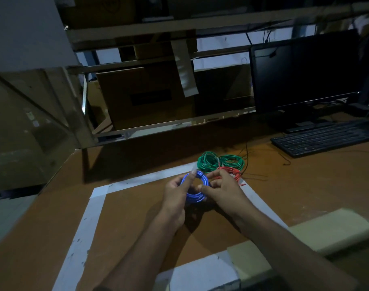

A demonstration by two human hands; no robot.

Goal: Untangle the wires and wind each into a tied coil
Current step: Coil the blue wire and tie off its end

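A blue wire coil is held upright above the brown table between both hands. My left hand grips its left side, thumb and fingers pinched over the loops. My right hand pinches the coil's right side. Behind the hands lie two green wire coils side by side on the table. A red wire coil lies just in front of them, partly hidden by my right hand, with loose red ends trailing right.
A white tape square marks the work area on the table. A black keyboard and monitor stand at the back right. A thin black cable runs past the green coils. Beige card pieces lie at the near right.
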